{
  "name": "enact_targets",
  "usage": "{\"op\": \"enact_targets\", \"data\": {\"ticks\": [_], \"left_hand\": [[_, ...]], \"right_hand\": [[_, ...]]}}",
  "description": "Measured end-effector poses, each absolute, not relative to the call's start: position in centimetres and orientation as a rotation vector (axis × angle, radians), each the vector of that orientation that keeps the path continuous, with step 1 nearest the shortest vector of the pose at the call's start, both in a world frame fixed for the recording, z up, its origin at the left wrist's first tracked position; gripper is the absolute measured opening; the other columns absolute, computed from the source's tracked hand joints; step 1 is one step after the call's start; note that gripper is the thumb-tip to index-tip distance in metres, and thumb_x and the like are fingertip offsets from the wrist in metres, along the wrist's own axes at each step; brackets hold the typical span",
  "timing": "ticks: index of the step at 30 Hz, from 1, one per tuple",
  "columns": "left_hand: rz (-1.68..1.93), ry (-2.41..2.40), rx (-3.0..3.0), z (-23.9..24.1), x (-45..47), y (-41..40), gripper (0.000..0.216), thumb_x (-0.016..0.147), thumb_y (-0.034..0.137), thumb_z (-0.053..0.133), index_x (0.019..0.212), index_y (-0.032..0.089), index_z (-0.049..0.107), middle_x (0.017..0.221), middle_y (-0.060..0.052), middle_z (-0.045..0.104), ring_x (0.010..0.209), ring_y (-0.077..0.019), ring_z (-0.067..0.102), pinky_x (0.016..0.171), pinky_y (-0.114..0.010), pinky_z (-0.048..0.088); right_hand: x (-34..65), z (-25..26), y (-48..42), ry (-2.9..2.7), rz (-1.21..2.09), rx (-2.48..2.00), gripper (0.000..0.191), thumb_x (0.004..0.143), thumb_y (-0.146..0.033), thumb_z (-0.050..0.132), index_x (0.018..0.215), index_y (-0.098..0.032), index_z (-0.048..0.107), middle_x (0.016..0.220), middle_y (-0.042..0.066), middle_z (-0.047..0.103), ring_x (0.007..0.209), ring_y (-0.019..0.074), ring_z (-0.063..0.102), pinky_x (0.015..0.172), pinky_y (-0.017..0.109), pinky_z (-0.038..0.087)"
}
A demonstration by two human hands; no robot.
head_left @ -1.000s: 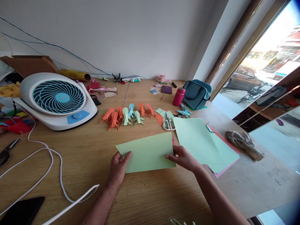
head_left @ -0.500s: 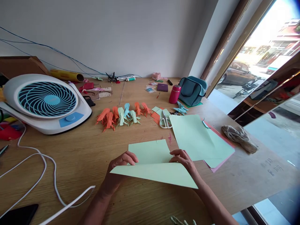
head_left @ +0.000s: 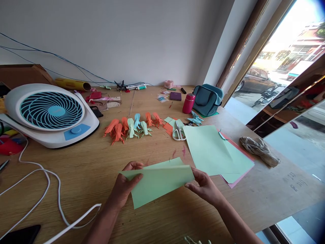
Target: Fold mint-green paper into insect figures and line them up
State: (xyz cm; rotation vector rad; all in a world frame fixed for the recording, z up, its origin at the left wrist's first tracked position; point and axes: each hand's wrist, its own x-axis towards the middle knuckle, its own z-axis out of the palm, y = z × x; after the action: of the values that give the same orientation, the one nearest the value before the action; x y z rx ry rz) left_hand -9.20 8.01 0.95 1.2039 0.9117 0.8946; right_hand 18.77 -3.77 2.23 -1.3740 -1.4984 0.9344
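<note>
Between my two hands is a light green sheet of paper (head_left: 159, 184), bent over along its upper edge, with part of it showing behind the bend. My left hand (head_left: 128, 181) pinches its left end, thumb on the near face and fingers behind. At the right end my right hand (head_left: 201, 184) grips the paper between thumb and fingers. Beyond them stand several folded paper figures in orange (head_left: 118, 132), pale green (head_left: 131, 128) and blue (head_left: 137, 120). White-handled scissors (head_left: 179, 133) lie on small paper pieces right of the figures.
Large green sheets (head_left: 210, 147) lie to the right, beside a crumpled cloth (head_left: 259, 149). A white fan (head_left: 52, 113) and a white cable (head_left: 59, 195) occupy the left. Farther back are a pink bottle (head_left: 188, 103), a teal bag (head_left: 208, 100) and a purple notebook (head_left: 175, 96).
The near flap of the paper, earlier jutting out toward me, now hangs down and slants to the left. My thumbs have come round onto its near face.
</note>
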Motion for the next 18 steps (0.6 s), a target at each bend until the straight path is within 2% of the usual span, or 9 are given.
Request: {"op": "enact_targets", "data": {"ticks": [3, 7, 11, 14, 16, 18], "left_hand": [[0.864, 0.938, 1.061, 0.9, -9.1, 8.4, 0.058, 0.070, 0.043, 0.082, 0.118, 0.021, 0.058, 0.099, -0.004, 0.067, 0.081, -0.0184, 0.063, 0.072, -0.027, 0.049], [0.780, 0.979, 1.037, 0.8, -9.2, 9.0, 0.068, 0.069, 0.043, 0.083, 0.126, 0.022, 0.053, 0.095, -0.003, 0.069, 0.084, -0.0183, 0.066, 0.073, -0.026, 0.050], [0.724, 0.988, 1.208, 0.8, -8.7, 9.6, 0.054, 0.070, 0.044, 0.082, 0.114, 0.019, 0.063, 0.096, -0.007, 0.070, 0.087, -0.0187, 0.066, 0.077, -0.027, 0.050], [0.657, 0.907, 1.361, 1.0, -7.2, 10.0, 0.042, 0.071, 0.044, 0.081, 0.101, 0.017, 0.069, 0.097, -0.010, 0.071, 0.092, -0.0215, 0.066, 0.084, -0.031, 0.050], [0.616, 0.855, 1.408, 1.3, -5.7, 10.5, 0.042, 0.071, 0.045, 0.080, 0.100, 0.018, 0.070, 0.099, -0.011, 0.072, 0.096, -0.0242, 0.066, 0.087, -0.035, 0.049], [0.602, 0.771, 1.398, 1.9, -4.1, 10.9, 0.048, 0.070, 0.046, 0.081, 0.107, 0.019, 0.069, 0.112, -0.015, 0.070, 0.110, -0.0279, 0.063, 0.093, -0.038, 0.048]], "right_hand": [[18.9, 3.2, -3.5, -1.355, 0.999, -1.382, 0.039, 0.086, -0.058, 0.063, 0.078, -0.020, 0.064, 0.076, 0.004, 0.062, 0.077, 0.0231, 0.058, 0.072, 0.035, 0.051], [20.4, 6.2, -2.4, -1.286, 1.066, -1.424, 0.047, 0.085, -0.065, 0.061, 0.078, -0.019, 0.064, 0.067, 0.004, 0.058, 0.070, 0.0219, 0.056, 0.062, 0.032, 0.049], [22.4, 10.4, -0.8, -1.471, 1.033, -1.465, 0.045, 0.086, -0.062, 0.061, 0.076, -0.019, 0.062, 0.060, 0.000, 0.050, 0.062, 0.0169, 0.048, 0.052, 0.026, 0.039], [22.7, 13.5, 0.8, -1.706, 0.948, -1.499, 0.043, 0.088, -0.059, 0.061, 0.071, -0.019, 0.057, 0.059, -0.003, 0.039, 0.055, 0.0117, 0.035, 0.048, 0.025, 0.028], [22.2, 15.4, 1.9, -1.872, 0.892, -1.498, 0.044, 0.089, -0.057, 0.060, 0.068, -0.020, 0.052, 0.060, -0.005, 0.033, 0.054, 0.0100, 0.028, 0.047, 0.025, 0.023], [21.5, 17.0, 3.0, -2.003, 0.878, -1.437, 0.044, 0.089, -0.057, 0.059, 0.068, -0.020, 0.050, 0.060, -0.006, 0.032, 0.054, 0.0094, 0.027, 0.047, 0.025, 0.022]]}}
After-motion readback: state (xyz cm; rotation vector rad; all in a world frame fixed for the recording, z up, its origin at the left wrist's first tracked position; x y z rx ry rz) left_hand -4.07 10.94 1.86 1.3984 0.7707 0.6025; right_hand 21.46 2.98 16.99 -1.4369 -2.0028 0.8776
